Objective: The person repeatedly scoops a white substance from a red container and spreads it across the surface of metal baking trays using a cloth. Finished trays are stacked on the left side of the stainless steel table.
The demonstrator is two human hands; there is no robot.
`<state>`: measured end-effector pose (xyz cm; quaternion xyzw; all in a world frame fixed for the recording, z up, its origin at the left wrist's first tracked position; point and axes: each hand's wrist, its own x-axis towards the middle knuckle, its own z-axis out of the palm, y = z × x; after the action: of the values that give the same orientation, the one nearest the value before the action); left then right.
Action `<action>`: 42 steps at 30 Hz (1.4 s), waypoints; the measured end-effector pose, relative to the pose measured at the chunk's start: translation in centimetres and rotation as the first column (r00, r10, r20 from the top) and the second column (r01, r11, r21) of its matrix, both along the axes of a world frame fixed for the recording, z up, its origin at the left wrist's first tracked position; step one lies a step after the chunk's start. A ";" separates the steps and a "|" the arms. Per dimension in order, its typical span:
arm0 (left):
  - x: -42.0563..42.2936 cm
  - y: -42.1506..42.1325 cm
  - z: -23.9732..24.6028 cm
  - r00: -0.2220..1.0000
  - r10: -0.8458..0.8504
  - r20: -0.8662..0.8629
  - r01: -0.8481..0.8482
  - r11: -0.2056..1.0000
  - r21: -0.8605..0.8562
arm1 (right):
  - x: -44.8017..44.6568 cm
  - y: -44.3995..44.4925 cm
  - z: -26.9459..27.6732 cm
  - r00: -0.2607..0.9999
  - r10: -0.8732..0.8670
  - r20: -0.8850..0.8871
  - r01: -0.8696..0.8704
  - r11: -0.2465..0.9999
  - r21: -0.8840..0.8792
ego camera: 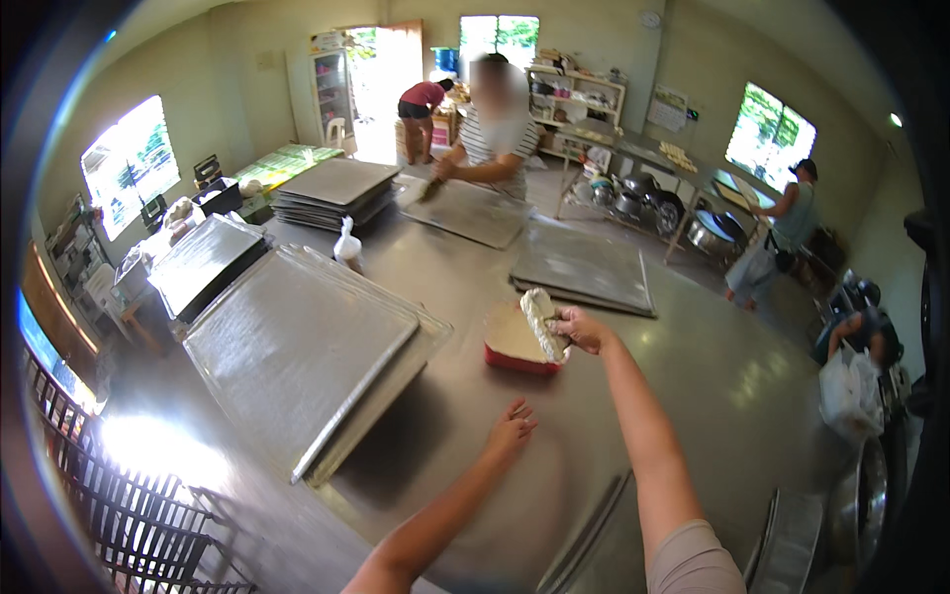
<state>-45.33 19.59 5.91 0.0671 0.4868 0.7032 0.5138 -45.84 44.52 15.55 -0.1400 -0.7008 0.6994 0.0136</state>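
Note:
In my right hand is a pale, lumpy-looking brush or roller, held over the right side of a red tub. The tub holds a cream-coloured substance and stands on the metal-topped table. My left hand hovers nearer to me, below the tub in the view, with fingers partly spread and nothing in it. Left of it lies a stack of large flat metal baking trays. Beyond the tub is another stack of trays.
Across the table a person in a striped shirt works over a tray. More tray stacks and a tied plastic bag stand at the left. Tray edges show near me; black crates stand lower left.

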 end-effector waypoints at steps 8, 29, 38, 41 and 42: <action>18.8 -18.5 2.4 0.894 -0.120 -0.432 0.069 0.989 -0.132 | 30.5 -10.1 0.5 0.993 -0.108 0.046 0.107 0.994 0.025; 41.7 -21.6 -1.0 0.949 0.186 -0.253 -0.252 0.931 -0.263 | 41.8 -26.0 -9.7 0.990 -0.138 0.019 -0.018 0.006 1.000; 42.8 -23.6 -1.2 0.957 0.291 0.017 -0.286 0.948 -0.137 | 43.6 -31.2 -6.9 0.977 0.025 0.210 -0.184 0.592 0.785; 43.4 -22.6 -0.3 0.916 0.394 -0.072 -0.400 0.896 -0.190 | 42.1 -23.9 -6.1 0.977 -0.172 0.124 0.008 0.611 0.791; 43.8 -21.9 -0.1 0.881 0.444 -0.163 -0.466 0.873 -0.142 | 41.6 -21.3 -6.1 0.978 -0.205 0.044 0.068 0.509 0.858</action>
<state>-1.56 -2.27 5.78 -0.0516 0.5808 0.7526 0.3059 -4.22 23.26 9.50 -0.2187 -0.9388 0.2518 0.0865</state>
